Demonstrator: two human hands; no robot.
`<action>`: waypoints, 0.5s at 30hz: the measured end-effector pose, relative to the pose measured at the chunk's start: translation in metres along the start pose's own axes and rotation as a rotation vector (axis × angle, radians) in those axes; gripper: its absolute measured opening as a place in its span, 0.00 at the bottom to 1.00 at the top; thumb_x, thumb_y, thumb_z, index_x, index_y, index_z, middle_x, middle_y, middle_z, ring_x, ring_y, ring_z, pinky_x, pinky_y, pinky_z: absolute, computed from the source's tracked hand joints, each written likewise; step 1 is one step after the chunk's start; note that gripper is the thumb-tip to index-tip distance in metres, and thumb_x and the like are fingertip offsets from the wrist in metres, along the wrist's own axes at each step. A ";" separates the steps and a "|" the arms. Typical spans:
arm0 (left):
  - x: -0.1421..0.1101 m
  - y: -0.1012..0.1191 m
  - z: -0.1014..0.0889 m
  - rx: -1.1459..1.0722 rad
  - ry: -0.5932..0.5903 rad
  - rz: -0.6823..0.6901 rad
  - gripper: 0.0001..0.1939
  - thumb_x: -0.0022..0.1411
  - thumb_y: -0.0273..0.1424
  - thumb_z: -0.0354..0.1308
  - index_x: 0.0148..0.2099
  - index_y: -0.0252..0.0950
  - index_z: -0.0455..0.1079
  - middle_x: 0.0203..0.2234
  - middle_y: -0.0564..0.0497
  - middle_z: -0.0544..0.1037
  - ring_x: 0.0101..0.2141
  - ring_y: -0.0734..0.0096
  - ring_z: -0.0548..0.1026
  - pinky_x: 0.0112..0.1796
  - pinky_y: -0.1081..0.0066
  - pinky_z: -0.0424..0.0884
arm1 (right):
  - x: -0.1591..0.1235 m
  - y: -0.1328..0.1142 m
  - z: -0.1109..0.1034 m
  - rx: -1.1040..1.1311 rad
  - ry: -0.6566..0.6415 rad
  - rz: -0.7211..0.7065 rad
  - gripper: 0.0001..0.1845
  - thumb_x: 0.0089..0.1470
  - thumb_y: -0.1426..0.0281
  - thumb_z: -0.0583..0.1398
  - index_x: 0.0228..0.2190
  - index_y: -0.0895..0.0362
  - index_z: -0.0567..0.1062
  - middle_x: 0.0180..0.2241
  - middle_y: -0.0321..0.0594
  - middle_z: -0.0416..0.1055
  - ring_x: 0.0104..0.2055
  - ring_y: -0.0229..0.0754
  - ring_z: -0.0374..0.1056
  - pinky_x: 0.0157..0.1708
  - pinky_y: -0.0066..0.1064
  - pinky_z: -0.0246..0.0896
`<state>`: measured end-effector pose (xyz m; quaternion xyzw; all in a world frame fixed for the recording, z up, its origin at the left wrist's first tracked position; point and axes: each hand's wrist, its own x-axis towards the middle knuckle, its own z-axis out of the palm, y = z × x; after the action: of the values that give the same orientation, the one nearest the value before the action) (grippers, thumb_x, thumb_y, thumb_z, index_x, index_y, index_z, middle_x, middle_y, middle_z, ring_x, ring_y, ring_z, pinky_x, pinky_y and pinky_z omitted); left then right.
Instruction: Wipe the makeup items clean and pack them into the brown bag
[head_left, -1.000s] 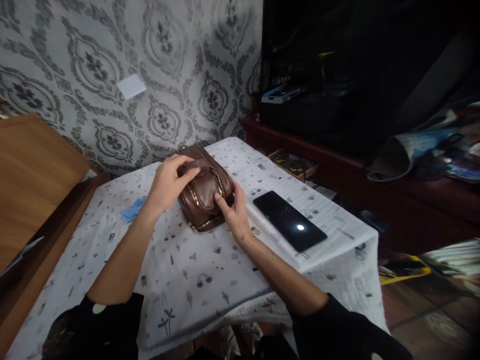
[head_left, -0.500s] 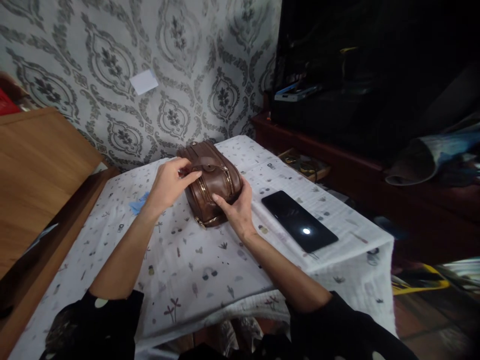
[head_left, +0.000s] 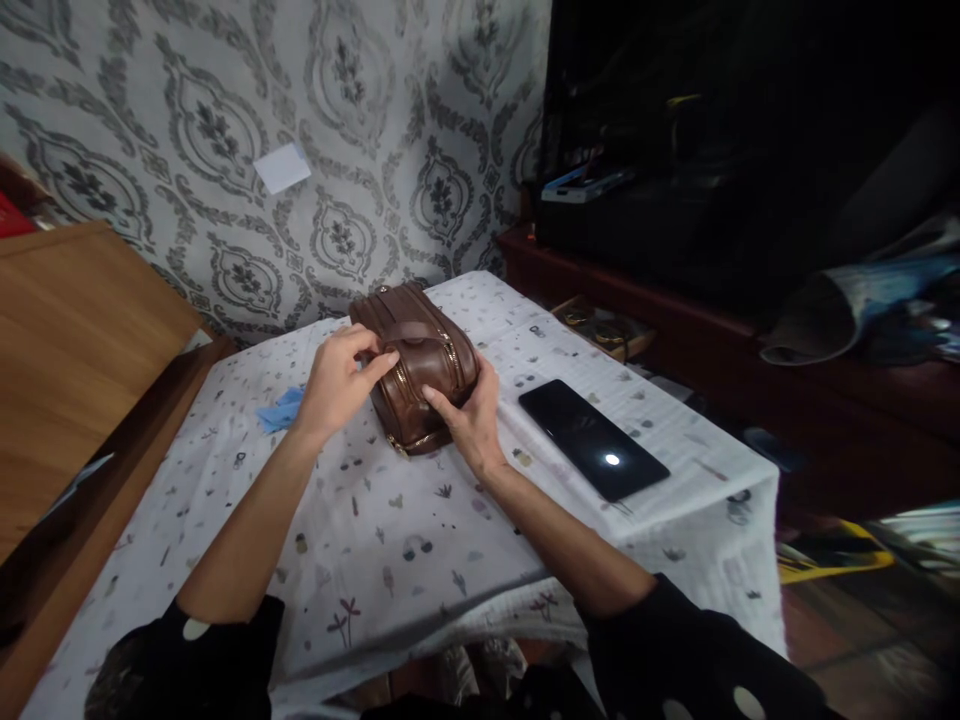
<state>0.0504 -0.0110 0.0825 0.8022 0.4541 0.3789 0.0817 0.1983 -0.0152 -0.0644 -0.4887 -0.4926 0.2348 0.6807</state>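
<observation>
A brown leather bag (head_left: 416,340) with gold zippers and a strap handle across its top rests on the cloth-covered table. At its left side is my left hand (head_left: 341,375), with thumb and fingers drawn together on the bag beside a gold zipper (head_left: 401,375). The fingertips are partly hidden, so I cannot tell whether they pinch a zipper pull. My right hand (head_left: 472,415) grips the bag's near right corner, its thumb on top and its fingers out of sight behind the side.
A black smartphone (head_left: 592,440) lies right of the bag on the patterned white cloth (head_left: 405,520). Crumpled blue paper (head_left: 281,410) lies to the left. A wooden panel (head_left: 82,350) borders the left, a patterned wall the back, and a dark red cabinet (head_left: 675,400) the right.
My left fingers have shifted slightly left and down along the bag's zipper side. My right hand keeps its grip. The whole view has moved a little.
</observation>
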 end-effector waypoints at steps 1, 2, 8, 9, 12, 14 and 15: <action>-0.001 0.000 0.000 0.007 -0.007 0.005 0.11 0.55 0.35 0.58 0.24 0.38 0.64 0.24 0.53 0.70 0.32 0.65 0.69 0.32 0.67 0.62 | 0.000 0.000 0.000 0.008 0.001 0.006 0.50 0.46 0.44 0.66 0.61 0.57 0.60 0.59 0.54 0.61 0.61 0.58 0.57 0.63 0.56 0.52; -0.002 0.001 -0.001 0.019 -0.015 0.011 0.11 0.56 0.35 0.58 0.24 0.38 0.64 0.25 0.52 0.70 0.33 0.64 0.69 0.32 0.67 0.62 | 0.000 -0.001 0.000 0.014 0.003 0.015 0.50 0.45 0.43 0.66 0.61 0.58 0.60 0.59 0.54 0.61 0.61 0.58 0.57 0.63 0.56 0.51; -0.002 0.011 0.004 0.166 -0.035 0.024 0.02 0.59 0.30 0.57 0.33 0.38 0.67 0.31 0.51 0.74 0.36 0.62 0.71 0.39 0.64 0.65 | -0.001 -0.001 -0.006 0.003 -0.040 0.001 0.50 0.48 0.44 0.65 0.63 0.56 0.59 0.60 0.53 0.61 0.63 0.58 0.56 0.63 0.55 0.51; 0.000 0.014 0.008 0.180 -0.021 0.044 0.03 0.58 0.28 0.58 0.37 0.39 0.68 0.33 0.51 0.75 0.39 0.61 0.71 0.41 0.63 0.66 | -0.001 -0.001 -0.007 -0.001 -0.062 -0.011 0.48 0.51 0.44 0.63 0.64 0.55 0.58 0.60 0.52 0.60 0.63 0.58 0.56 0.64 0.55 0.51; 0.007 0.023 0.022 0.253 -0.020 0.125 0.13 0.57 0.26 0.62 0.46 0.39 0.71 0.39 0.49 0.76 0.44 0.58 0.70 0.46 0.61 0.67 | -0.002 -0.002 -0.012 -0.011 -0.102 -0.032 0.42 0.58 0.47 0.58 0.65 0.55 0.56 0.61 0.52 0.60 0.65 0.56 0.55 0.65 0.55 0.50; 0.014 0.026 0.031 0.336 -0.042 0.161 0.11 0.59 0.28 0.63 0.46 0.39 0.73 0.40 0.48 0.77 0.46 0.55 0.69 0.47 0.58 0.66 | -0.002 -0.001 -0.013 -0.013 -0.098 -0.037 0.41 0.59 0.47 0.56 0.65 0.54 0.57 0.61 0.51 0.61 0.65 0.56 0.55 0.65 0.55 0.50; 0.017 0.027 0.036 0.367 -0.048 0.168 0.09 0.60 0.30 0.63 0.44 0.39 0.74 0.39 0.47 0.77 0.46 0.54 0.69 0.48 0.58 0.66 | -0.001 0.000 -0.013 -0.011 -0.092 -0.038 0.41 0.58 0.47 0.57 0.65 0.54 0.58 0.61 0.51 0.61 0.65 0.56 0.55 0.65 0.55 0.50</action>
<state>0.0976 -0.0053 0.0793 0.8474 0.4451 0.2761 -0.0870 0.2093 -0.0221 -0.0652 -0.4717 -0.5338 0.2415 0.6589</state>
